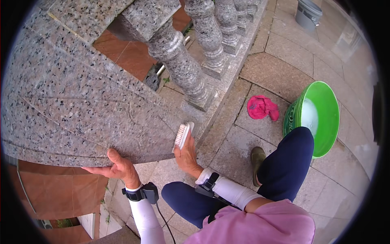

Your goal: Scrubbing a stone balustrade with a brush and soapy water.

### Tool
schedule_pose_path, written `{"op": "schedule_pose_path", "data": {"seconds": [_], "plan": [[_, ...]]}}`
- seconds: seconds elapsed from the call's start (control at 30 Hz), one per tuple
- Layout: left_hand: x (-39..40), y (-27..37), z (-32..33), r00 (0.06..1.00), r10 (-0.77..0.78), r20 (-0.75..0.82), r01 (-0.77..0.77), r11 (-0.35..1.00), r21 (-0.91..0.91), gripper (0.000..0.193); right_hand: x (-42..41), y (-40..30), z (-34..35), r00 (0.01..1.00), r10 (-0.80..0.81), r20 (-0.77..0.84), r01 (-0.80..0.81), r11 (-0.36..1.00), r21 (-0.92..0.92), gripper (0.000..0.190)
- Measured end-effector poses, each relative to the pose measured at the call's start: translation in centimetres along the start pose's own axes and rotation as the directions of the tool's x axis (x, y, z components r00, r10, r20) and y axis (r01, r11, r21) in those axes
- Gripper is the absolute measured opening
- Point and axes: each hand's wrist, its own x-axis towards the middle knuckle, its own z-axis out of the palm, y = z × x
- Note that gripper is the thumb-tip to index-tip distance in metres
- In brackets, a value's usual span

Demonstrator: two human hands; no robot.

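Observation:
My right hand grips a white scrubbing brush, its pale bristles turned toward the lower end of a speckled granite panel. Whether the bristles touch the stone I cannot tell. My left hand rests on the panel's near edge, thumb on the face and fingers reaching past the rim. Shallow carved lines run across the panel. Right of my hands, a crumpled pink cloth lies on the paving beside a green bucket with white suds inside, partly behind my knee.
Turned granite balusters stand along a stone curb beyond the panel. A grey bucket is at the upper right. My boot is on the stone paving. Cables hang from the devices on my wrists.

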Motion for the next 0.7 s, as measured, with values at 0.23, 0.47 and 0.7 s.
{"op": "schedule_pose_path", "data": {"seconds": [0.23, 0.47, 0.7], "plan": [[0.4, 0.3, 0.6, 1.0, -0.001, -0.007, 0.001, 1.0, -0.014, 0.085, 1.9, 7.3, 0.3, 0.996, 0.068, -0.058, -0.079, 0.972, -0.223, 0.085], [0.0, 0.5, -0.2, 0.995, -0.093, 0.022, 0.095, 0.983, -0.159, 0.082, 2.9, -5.2, -2.4, 0.94, -0.334, -0.074, 0.325, 0.94, -0.107, 0.081], [0.2, 1.0, 1.1, 0.998, -0.061, -0.016, 0.056, 0.977, -0.207, 0.081, 2.8, 12.8, 0.3, 0.951, 0.309, 0.035, -0.266, 0.868, -0.42, 0.082]]}}
